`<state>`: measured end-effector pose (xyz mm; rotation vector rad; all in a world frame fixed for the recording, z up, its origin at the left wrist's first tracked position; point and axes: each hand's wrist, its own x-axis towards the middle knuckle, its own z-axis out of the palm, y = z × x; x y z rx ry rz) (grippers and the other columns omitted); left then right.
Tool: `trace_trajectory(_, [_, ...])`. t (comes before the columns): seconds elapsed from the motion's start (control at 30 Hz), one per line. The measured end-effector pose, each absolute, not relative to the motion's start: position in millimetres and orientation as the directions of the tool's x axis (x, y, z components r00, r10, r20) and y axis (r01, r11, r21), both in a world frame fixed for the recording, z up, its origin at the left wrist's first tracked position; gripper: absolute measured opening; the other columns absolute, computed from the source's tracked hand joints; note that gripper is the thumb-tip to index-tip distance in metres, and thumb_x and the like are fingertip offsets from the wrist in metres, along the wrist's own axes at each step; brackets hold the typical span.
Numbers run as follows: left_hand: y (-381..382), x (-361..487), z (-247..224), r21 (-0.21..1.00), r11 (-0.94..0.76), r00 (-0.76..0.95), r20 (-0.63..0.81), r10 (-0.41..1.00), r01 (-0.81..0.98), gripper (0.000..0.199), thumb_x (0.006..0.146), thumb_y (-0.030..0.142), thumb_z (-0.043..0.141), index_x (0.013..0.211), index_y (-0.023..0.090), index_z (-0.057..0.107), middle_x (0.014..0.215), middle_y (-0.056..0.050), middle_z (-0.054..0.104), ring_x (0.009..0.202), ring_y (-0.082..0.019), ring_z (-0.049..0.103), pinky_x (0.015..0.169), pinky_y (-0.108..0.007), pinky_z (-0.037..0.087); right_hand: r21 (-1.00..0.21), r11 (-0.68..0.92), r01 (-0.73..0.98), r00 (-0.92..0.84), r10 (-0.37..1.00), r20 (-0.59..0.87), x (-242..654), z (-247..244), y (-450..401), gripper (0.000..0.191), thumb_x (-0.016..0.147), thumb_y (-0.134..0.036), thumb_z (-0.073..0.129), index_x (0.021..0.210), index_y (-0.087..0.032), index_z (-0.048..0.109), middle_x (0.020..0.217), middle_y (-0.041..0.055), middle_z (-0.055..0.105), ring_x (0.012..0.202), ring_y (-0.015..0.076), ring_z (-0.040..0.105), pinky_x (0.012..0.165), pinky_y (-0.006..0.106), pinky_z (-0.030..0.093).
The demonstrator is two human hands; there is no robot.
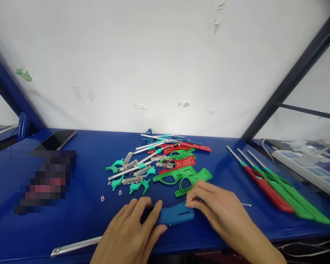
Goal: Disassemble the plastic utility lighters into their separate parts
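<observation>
Here a scuffed wall (165, 66) backs the blue table (79, 205); left hand (129, 229) grips blue handle (176, 214); right hand (217, 205), hold unclear.

Phone (56, 140) lies left of handle (176, 215), lighters (288, 198) right.

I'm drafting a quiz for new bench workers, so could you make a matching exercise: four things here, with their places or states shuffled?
Things
1. blue casing
2. phone
3. three lighters
4. teal plastic pieces

Places or states
A. side by side at the right of the table
B. among the clear cylinders
C. held in the left hand
D. at the table's back left

Pairs: 1-C, 2-D, 3-A, 4-B
</observation>
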<state>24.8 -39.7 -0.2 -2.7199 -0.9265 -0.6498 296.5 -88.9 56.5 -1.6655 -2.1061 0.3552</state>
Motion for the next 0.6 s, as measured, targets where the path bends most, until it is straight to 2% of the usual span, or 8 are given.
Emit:
trace_trajectory(0.3, [-38, 24, -1, -0.056, -0.789, 0.715, 0.467, 0.521, 0.611, 0.045, 0.114, 0.047, 0.042, 0.150, 0.028, 0.060, 0.123, -0.007, 0.074, 0.106, -0.025, 0.077, 0.088, -0.040, 0.069, -0.479, 0.258, 0.839, -0.183, 0.963, 0.198, 296, 54, -90, 0.022, 0.113, -0.020, 0.051, 0.095, -0.027, 0.063, 0.098, -0.0023, 0.070, 0.084, 0.0164, 0.070, 0.075, 0.027, 0.045])
trace_trajectory(0.6, [-41, 29, 2, -0.013, -0.797, 0.725, 0.427, 0.541, 0.603, 0.041, 0.114, 0.047, 0.044, 0.146, 0.030, 0.064, 0.122, -0.006, 0.074, 0.103, -0.025, 0.078, 0.087, -0.040, 0.068, -0.451, 0.226, 0.864, -0.155, 0.970, 0.189, 303, 44, -98, 0.024, 0.115, -0.029, 0.046, 0.097, -0.029, 0.062, 0.096, -0.0024, 0.068, 0.081, 0.0183, 0.069, 0.073, 0.029, 0.046])
